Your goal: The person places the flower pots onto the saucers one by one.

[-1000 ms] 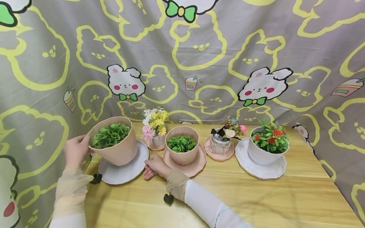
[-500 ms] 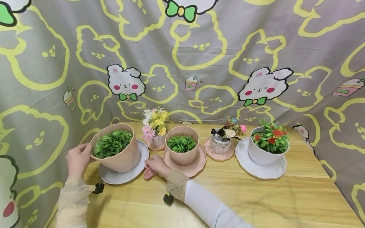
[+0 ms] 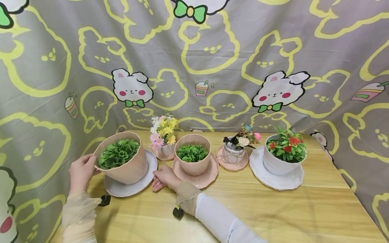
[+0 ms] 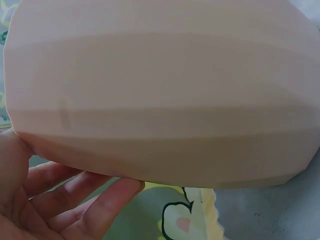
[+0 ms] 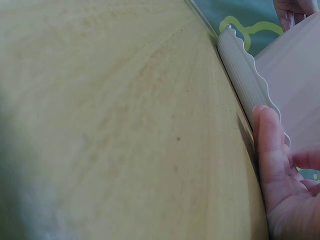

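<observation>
At the left of the table, the large peach flowerpot (image 3: pixel 126 172) with green leaves (image 3: pixel 120 153) leans over a white scalloped saucer (image 3: pixel 118 189). My left hand (image 3: pixel 82 172) pinches the pot's left rim; the left wrist view shows the thumb and fingers (image 4: pixel 112 202) at its edge. My right hand (image 3: pixel 165 178) lies at the saucer's right edge. Seen from the right wrist, its fingers (image 5: pixel 270 135) press along the outside of the ribbed saucer wall (image 5: pixel 245 75), with the thumb over the rim. The pot hides much of the saucer.
Right of the hands stand a smaller peach pot (image 3: pixel 194 165) on a peach saucer (image 3: pixel 212 173), a daisy pot (image 3: pixel 165 150), a glass jar of flowers (image 3: pixel 234 153), and a white pot (image 3: pixel 278 165) on a white saucer (image 3: pixel 291 182). A patterned curtain (image 3: pixel 170 44) hangs behind.
My left hand has brought the large peach flowerpot down and toward me over the saucer. My right hand has stayed at the saucer's edge. The head view has shifted slightly.
</observation>
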`<state>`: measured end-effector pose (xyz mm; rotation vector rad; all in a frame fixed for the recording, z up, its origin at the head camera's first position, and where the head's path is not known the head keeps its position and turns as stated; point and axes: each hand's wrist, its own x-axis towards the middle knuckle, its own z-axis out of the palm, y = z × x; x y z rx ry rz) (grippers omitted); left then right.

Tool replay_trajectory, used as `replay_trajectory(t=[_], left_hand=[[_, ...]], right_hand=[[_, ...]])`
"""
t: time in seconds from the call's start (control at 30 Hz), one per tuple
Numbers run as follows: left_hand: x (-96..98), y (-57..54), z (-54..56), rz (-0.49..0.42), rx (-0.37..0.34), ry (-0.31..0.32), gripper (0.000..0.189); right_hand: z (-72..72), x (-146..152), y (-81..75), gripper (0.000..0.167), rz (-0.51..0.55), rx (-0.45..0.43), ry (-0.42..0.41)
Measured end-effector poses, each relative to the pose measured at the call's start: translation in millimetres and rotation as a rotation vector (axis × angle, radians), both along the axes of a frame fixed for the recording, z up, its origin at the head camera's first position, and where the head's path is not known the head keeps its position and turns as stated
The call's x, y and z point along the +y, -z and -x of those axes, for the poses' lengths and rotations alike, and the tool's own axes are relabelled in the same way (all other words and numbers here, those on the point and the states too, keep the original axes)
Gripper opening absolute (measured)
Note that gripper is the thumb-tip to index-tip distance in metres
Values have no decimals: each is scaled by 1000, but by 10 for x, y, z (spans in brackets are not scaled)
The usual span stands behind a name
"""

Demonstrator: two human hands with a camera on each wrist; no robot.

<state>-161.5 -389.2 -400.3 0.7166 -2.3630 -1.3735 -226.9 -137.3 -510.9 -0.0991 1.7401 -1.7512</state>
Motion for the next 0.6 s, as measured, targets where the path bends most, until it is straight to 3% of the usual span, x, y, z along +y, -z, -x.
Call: replay_trajectory(t=[0.23, 0.47, 0.6], left_hand=[[-7, -14, 0, -60, 16, 9, 50], [-31, -67, -48, -150, 24, 119, 59], [-23, -146, -101, -153, 27, 127, 62]], right_hand=[[-1, -27, -14, 31, 14, 9, 3], [27, -39, 0, 32, 3, -22, 5], [-7, 4, -32, 32, 0, -22, 2]])
